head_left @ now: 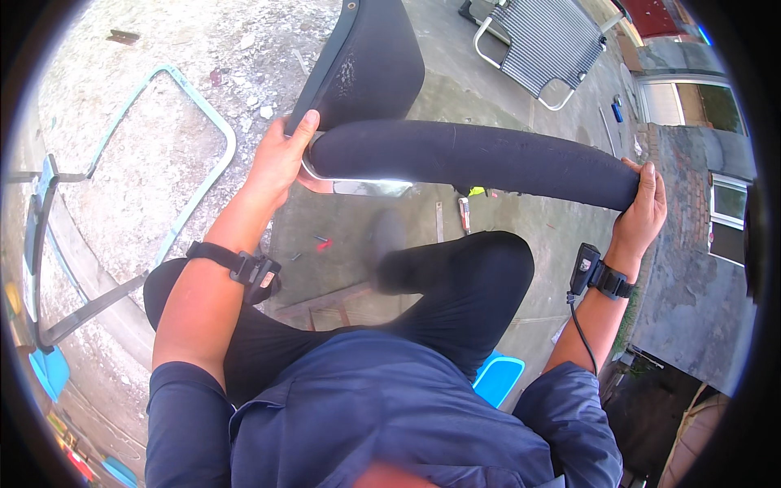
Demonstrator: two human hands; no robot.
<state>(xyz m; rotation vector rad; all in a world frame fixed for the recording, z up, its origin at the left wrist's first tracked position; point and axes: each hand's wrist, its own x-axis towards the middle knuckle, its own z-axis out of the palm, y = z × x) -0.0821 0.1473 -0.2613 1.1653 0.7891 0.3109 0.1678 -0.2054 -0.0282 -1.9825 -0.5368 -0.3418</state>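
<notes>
In front of me is a dark padded piece that looks like a chair cushion. Its long thick edge [472, 159] runs across the view, and a broad black panel [370, 69] rises behind its left end. Whether the two parts are joined cannot be made out. My left hand [281, 159] grips the left end, thumb on top, where the panel meets the edge. My right hand [644, 199] is closed around the far right end. A shiny silver strip [374, 188] shows under the left part of the edge. Both wrists wear black straps with small devices.
On the left stands a bent light-blue metal frame [232, 142] with dark bars. A grey ribbed chair part [553, 45] lies at the back right. A utility-knife-like tool [464, 215] and a red bit [325, 244] are on the floor. A blue tray-like thing [499, 378] is beside my leg.
</notes>
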